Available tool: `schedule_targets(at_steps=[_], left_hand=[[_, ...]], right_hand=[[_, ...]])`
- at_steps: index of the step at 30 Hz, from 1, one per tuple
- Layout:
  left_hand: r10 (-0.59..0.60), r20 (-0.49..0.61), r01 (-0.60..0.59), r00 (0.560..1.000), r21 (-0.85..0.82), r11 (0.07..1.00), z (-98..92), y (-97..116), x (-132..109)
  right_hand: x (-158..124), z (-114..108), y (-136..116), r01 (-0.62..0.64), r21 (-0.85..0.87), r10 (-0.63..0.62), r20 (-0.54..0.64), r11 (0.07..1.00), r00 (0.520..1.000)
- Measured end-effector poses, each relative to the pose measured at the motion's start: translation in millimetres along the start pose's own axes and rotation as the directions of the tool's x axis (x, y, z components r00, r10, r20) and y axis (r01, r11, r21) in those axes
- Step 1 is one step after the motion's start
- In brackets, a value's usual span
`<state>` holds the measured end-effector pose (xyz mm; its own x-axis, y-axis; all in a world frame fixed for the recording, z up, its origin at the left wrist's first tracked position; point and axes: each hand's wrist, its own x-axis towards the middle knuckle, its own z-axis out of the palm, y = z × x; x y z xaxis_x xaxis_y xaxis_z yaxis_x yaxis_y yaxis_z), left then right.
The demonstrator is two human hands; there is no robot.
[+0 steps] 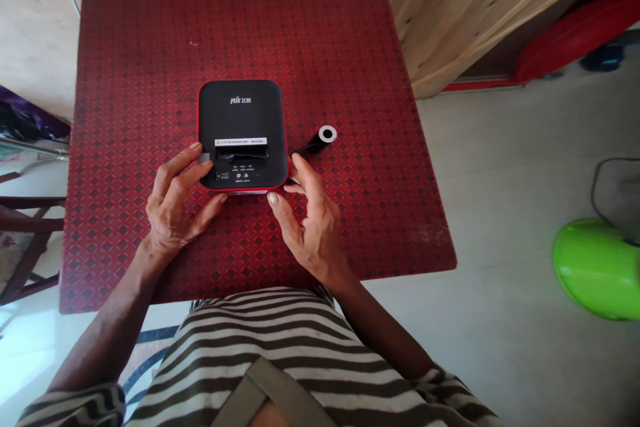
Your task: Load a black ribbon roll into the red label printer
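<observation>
A black receipt printer (240,121) with red sides lies flat on the red patterned table, its paper slot and small buttons towards me. My left hand (175,203) grips its front left corner, two fingers on the left edge and the thumb at the front. At the opposite corner my right hand (313,220) holds the printer between thumb and fingers; some of those fingertips are hidden beside it. Just beyond the right hand lies a small black-wrapped paper roll (327,135), its white end with a dark core facing up.
The table (350,47) has a red diamond-patterned cover and its far edge meets a wood-panelled wall (430,7). A wooden chair (30,240) stands to the left. On the floor at right is a bright green stool or tub (595,267).
</observation>
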<state>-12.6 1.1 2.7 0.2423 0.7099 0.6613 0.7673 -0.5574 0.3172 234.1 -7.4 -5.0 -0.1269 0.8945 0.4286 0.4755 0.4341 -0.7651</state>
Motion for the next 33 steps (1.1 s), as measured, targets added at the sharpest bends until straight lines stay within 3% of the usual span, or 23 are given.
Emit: schedule_targets(at_steps=[12,33], left_hand=[[-0.031,0.003,0.031,1.0,0.021,0.999,1.0,1.4,-2.6],[-0.09,0.044,0.087,0.995,0.059,0.994,-8.9,8.4,8.2]], right_hand=[[6.2,-1.6,17.8,-0.009,-0.001,0.009,-0.003,1.0,1.0],[10.0,-2.4,18.9,-0.025,0.005,0.025,0.002,1.0,1.0]])
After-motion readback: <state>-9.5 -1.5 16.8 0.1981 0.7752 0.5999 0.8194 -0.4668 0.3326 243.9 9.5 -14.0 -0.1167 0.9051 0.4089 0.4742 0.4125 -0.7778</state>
